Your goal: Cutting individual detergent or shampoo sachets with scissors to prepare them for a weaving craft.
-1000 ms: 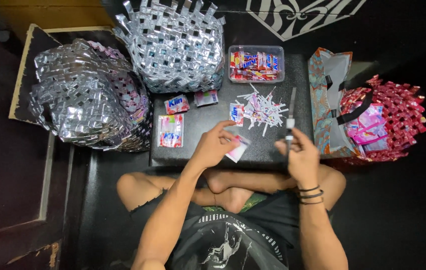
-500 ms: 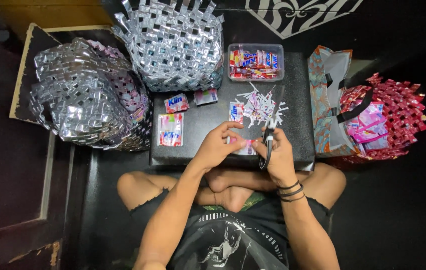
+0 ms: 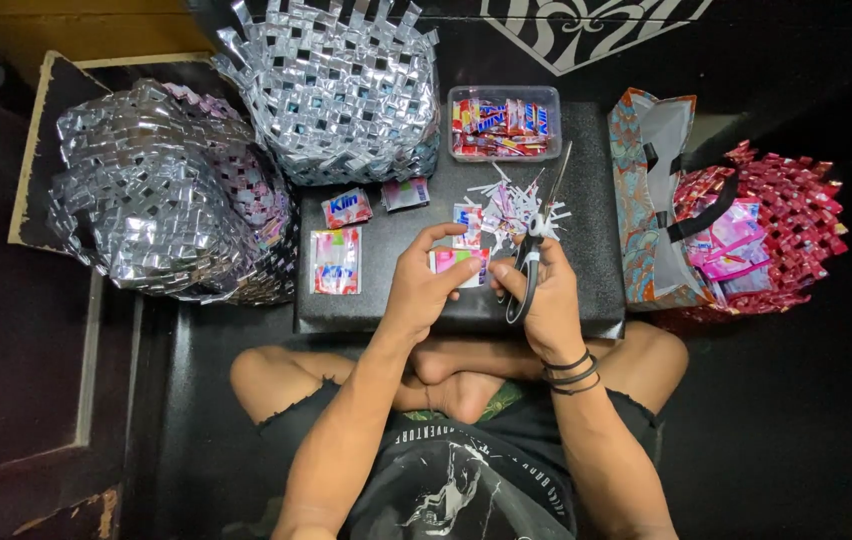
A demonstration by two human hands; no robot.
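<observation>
Above my crossed legs, my left hand [image 3: 424, 285] pinches a pink sachet [image 3: 460, 262]; my right hand [image 3: 546, 300] grips scissors [image 3: 536, 240] at its edge. Cut strips [image 3: 516, 205] pile above; whole sachets [image 3: 337, 262] wait at left.

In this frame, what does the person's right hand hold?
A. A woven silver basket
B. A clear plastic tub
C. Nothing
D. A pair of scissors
D: the right hand has its fingers through the black handles of the scissors, whose blades point up over the pile of paper strips, while the left hand holds a small pink sachet beside them.
</observation>
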